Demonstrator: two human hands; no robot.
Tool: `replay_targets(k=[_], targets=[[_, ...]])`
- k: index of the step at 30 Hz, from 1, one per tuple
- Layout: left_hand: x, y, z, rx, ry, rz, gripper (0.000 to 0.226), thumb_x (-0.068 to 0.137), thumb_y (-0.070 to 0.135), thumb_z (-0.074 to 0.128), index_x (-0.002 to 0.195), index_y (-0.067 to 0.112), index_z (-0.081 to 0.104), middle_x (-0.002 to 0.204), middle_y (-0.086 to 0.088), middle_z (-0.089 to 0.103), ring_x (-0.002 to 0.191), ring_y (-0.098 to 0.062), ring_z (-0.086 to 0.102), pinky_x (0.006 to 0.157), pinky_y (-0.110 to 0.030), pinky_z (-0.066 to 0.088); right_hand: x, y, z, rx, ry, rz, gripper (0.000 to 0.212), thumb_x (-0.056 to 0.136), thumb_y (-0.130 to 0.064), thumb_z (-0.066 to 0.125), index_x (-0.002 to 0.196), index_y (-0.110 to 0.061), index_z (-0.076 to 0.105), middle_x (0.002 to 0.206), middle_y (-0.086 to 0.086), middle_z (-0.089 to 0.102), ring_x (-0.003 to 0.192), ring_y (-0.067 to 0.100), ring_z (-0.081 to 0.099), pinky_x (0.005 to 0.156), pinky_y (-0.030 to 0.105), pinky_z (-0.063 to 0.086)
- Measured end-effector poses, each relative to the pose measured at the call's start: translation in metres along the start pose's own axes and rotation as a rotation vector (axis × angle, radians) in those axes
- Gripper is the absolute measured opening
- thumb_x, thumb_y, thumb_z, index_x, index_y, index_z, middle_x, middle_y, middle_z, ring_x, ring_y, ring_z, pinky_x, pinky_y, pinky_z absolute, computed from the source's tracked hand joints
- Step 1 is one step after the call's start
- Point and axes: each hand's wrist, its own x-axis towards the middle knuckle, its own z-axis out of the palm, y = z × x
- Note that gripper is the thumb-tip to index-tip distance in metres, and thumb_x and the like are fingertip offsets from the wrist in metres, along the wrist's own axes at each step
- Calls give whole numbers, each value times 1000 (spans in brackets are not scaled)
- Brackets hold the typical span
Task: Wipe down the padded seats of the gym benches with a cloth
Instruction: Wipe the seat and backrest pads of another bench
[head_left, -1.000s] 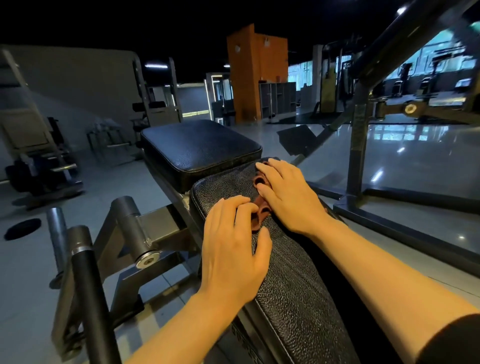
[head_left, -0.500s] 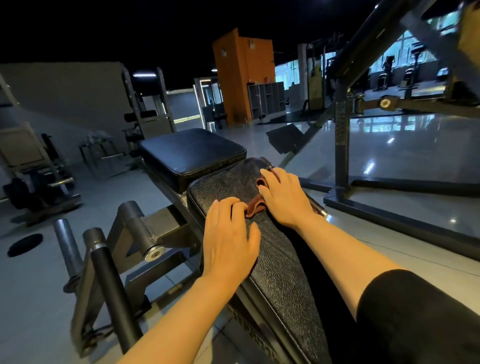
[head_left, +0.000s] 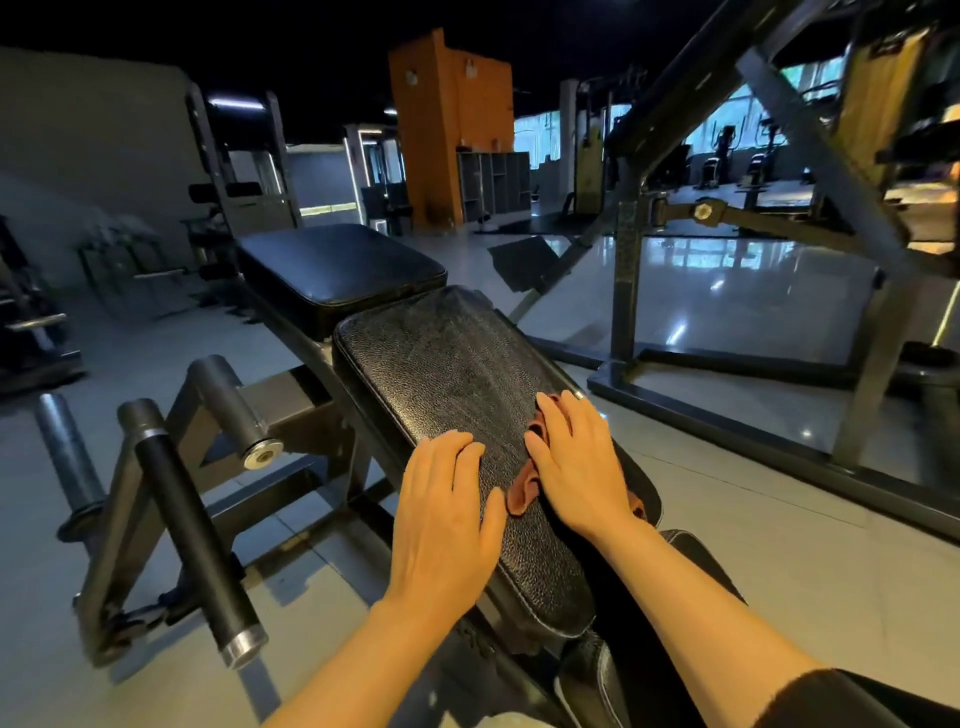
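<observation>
A long black textured bench pad runs from the middle of the view toward me. Beyond it sits a smooth black square seat pad. My right hand lies flat with straight fingers on a reddish-brown cloth, pressing it to the right half of the long pad; most of the cloth is hidden under the palm. My left hand rests flat on the pad's left edge, next to the cloth, with fingers straight.
Steel weight pegs and a black roller bar of the bench frame stand to the left. A dark machine frame rises at the right on the glossy floor. An orange pillar and other machines stand far back.
Both hands and the cloth have slid along the long pad toward me, from its far end to its middle. The far part of the pad now shows bare.
</observation>
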Motion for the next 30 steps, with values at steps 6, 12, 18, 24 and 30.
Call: replay_targets(k=[6,12,18,24,30], targets=[[3,-27,-20,-86,59,-159,43,84,9,54,127,4,51,127,-8,52,120,-22,46,105,-39,37,6,-63,16,-26,-34,-121,70,92,-60,16,153,-26,23,160,7,16,148,28,4,119,46,-1],[3,-28,-15,-92,102,-191,43,86,-7,57,128,-1,53,127,-12,53,121,-22,46,104,-42,42,14,-82,19,17,-58,-194,51,104,-42,24,153,-27,23,162,5,11,149,25,-3,119,42,-5],[-10,-14,-10,-77,55,-62,40,88,12,56,127,2,56,126,-10,53,118,-24,49,103,-39,40,-2,-53,17,128,-42,-206,56,100,-48,21,150,-27,33,161,2,17,150,22,1,122,42,5],[-46,11,9,-23,-37,-10,44,88,28,51,128,12,52,133,-5,49,130,-24,43,114,-56,22,-30,-15,10,112,-37,-117,66,93,-55,13,150,-27,32,161,0,16,149,21,1,121,37,7],[-75,32,25,-78,-105,-2,49,87,31,45,133,15,43,141,-4,41,140,-21,31,115,-57,17,-57,34,3,81,-30,13,70,91,-58,12,150,-24,32,160,3,18,149,20,4,122,34,4]])
